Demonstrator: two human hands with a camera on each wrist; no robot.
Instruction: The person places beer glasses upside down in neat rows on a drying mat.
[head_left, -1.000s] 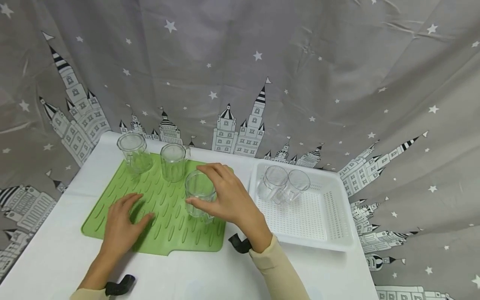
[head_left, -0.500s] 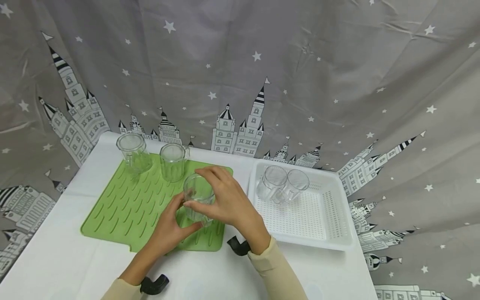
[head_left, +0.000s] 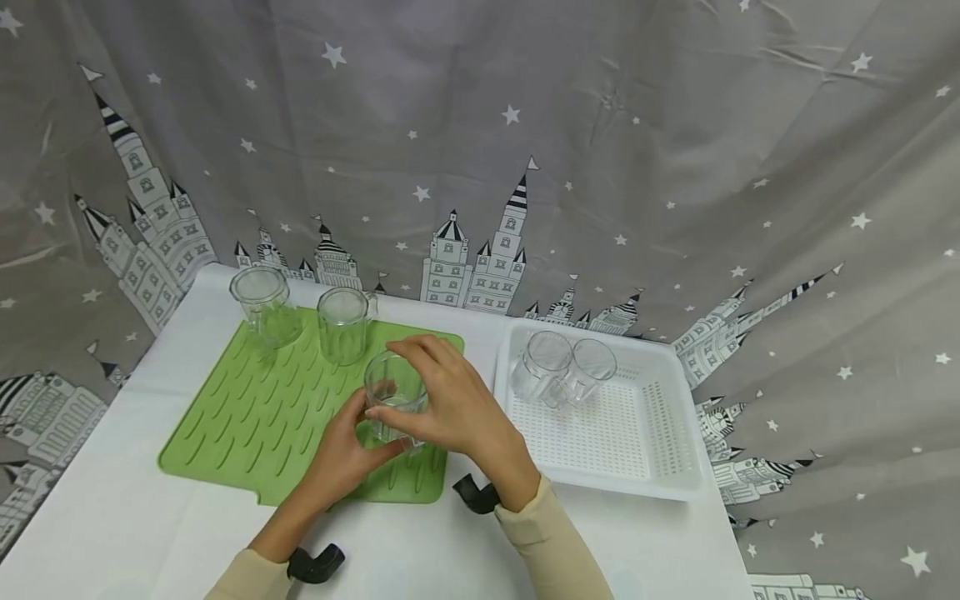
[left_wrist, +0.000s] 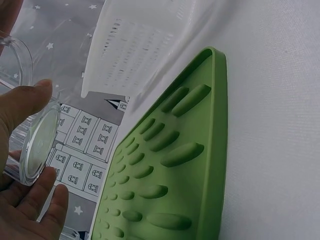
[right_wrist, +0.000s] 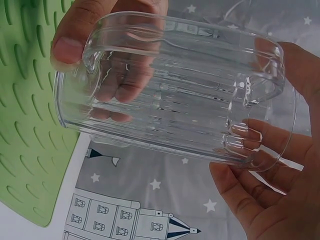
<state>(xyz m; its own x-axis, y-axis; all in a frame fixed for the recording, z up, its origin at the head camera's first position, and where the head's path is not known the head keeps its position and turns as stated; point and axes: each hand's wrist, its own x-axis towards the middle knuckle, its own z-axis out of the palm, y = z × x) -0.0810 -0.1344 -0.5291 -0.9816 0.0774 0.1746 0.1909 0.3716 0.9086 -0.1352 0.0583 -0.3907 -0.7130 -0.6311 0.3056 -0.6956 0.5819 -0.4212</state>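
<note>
A clear glass mug (head_left: 393, 383) is held between both hands over the right part of a green ridged drying mat (head_left: 240, 417). My right hand (head_left: 457, 408) grips it near the rim, thumb on one side and fingers on the other. Lower down, my left hand (head_left: 345, 458) holds the mug around its base. The left wrist view shows the round mug base (left_wrist: 42, 140) raised above the mat, between thumb and fingers. Seen from the right wrist, the mug handle (right_wrist: 190, 35) runs along the upper side.
Two more glass mugs, one at the far left corner (head_left: 273, 312) and one beside it (head_left: 345, 325), stand on the mat. Right of the mat is a white perforated basket (head_left: 697, 458) with two glass mugs (head_left: 542, 371) in its back left. A grey castle-print curtain (head_left: 480, 125) hangs behind.
My left hand has moved right from over the mat and taken hold of the mug's lower part. The right hand stays on the mug near its rim.
</note>
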